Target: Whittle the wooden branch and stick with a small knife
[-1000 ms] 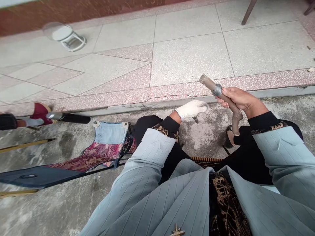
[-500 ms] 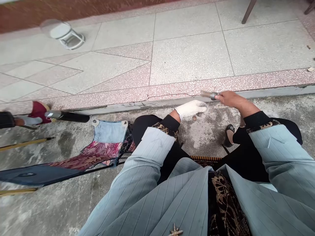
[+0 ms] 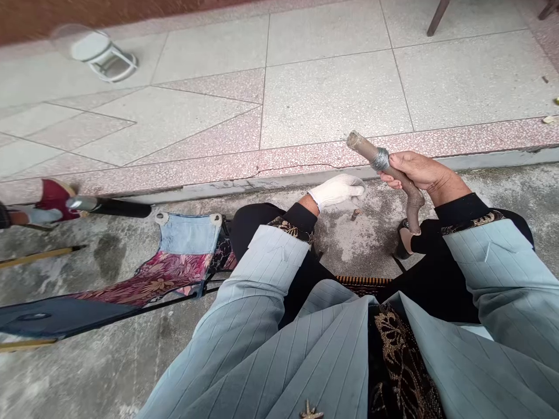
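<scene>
My left hand [image 3: 338, 191], in a white knitted glove, is closed, its fingertips pressed together. In the earlier frame a thin wire runs into these fingers; now the strand barely shows. Just below the glove is a short brown stub of wood [image 3: 356, 215]; whether it hangs or is held I cannot tell. My bare right hand [image 3: 417, 171] is wrapped round a crooked wooden stick [image 3: 362, 145]. Grey metal wire [image 3: 381, 159] is wound in a tight coil round the stick, beside my thumb. The stick's bent lower end reaches down near my right foot.
A low concrete step [image 3: 288, 185] with a pink terrazzo edge runs across in front. On the left stands a folding chair [image 3: 174, 270] with denim and floral cloth. Another person's red shoe [image 3: 56, 199] is beyond it. A white stool [image 3: 105, 55] stands on the tiles.
My right hand has turned the stick, so its cut end points up and left and its bent length shows. The stub below my glove has shifted right and tilted. My left hand stays nearly still.
</scene>
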{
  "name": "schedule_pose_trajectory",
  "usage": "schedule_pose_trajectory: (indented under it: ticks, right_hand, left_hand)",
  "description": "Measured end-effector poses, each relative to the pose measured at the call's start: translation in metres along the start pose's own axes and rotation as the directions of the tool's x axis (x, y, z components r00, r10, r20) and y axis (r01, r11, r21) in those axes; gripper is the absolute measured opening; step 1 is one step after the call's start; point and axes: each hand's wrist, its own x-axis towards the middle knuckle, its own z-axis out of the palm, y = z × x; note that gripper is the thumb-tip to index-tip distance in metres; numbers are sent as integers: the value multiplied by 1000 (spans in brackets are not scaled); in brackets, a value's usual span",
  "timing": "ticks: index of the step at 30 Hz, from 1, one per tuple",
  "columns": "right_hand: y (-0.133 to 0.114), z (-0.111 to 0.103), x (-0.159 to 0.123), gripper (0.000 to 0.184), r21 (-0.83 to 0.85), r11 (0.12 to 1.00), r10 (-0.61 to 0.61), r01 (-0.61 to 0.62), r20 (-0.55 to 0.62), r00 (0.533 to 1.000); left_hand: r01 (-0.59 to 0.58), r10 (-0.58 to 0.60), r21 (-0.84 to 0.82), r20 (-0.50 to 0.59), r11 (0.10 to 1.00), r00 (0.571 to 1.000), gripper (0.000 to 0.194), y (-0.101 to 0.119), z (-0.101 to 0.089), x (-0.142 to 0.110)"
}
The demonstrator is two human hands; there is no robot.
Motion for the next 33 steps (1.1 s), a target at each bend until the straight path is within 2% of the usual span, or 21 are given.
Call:
schedule_pose_trajectory:
  ticks: [6,10,12,14,17,19,20,22,23,24,26,28,30,31,33]
  right_hand:
    - [5,-5,-6,60,-58,998,24,-19,89,996]
    - [7,-8,-9,59,-104,994,52,-29,228,972]
    - [7,-8,-10,59,-154,988,74,-20,355,932]
    - [8,-8,-9,61,-229,973,131,-21,475,870]
    - [9,-4,-4,63,-407,910,315,-82,548,775]
    - [10,0,1,59,-595,790,479,-147,449,755]
    - [10,2,4,56,-692,697,540,-189,332,773]
    - [8,4,8,51,-802,522,571,-289,77,817]
    - [7,3,9,50,-818,472,557,-328,-12,830]
    - [5,2,10,50,-812,463,530,-356,-68,845]
    - [2,-3,9,51,-739,558,456,-378,-109,884]
    - [-1,-8,5,53,-579,735,335,-354,-144,931]
    - [-2,-12,0,56,-352,901,210,-252,-152,966]
    - [-3,-13,-2,58,-249,951,160,-185,-119,980]
    - [-4,-14,-7,64,-85,994,77,-75,19,997]
  left_hand:
    - [93,-73,175,-120,980,990,16,-4,-9,-5]
    - [115,-94,213,-104,970,990,16,-3,-6,-6]
    - [97,-80,218,-85,971,993,16,-1,-4,-5]
    - [65,-46,256,-79,964,996,16,0,-3,-4]
    - [59,-23,301,-122,952,992,17,2,-6,-5]
    - [58,-22,245,-147,968,989,15,5,-8,-7]
    - [47,-20,196,-135,979,991,14,6,-8,-8]
    - [36,-30,80,-73,996,997,14,7,-8,-11]
    - [45,-45,25,-26,999,999,16,7,-8,-12]
    - [63,-62,-24,17,998,998,17,6,-7,-14]
    - [99,-91,-100,75,990,993,19,3,-8,-16]
    - [102,-88,-160,90,982,992,20,0,-9,-18]
    - [88,-71,-207,85,974,994,20,-3,-8,-19]
    - [85,-68,-219,87,972,994,20,-4,-8,-19]
    - [88,-75,-205,73,975,995,19,-5,-5,-17]
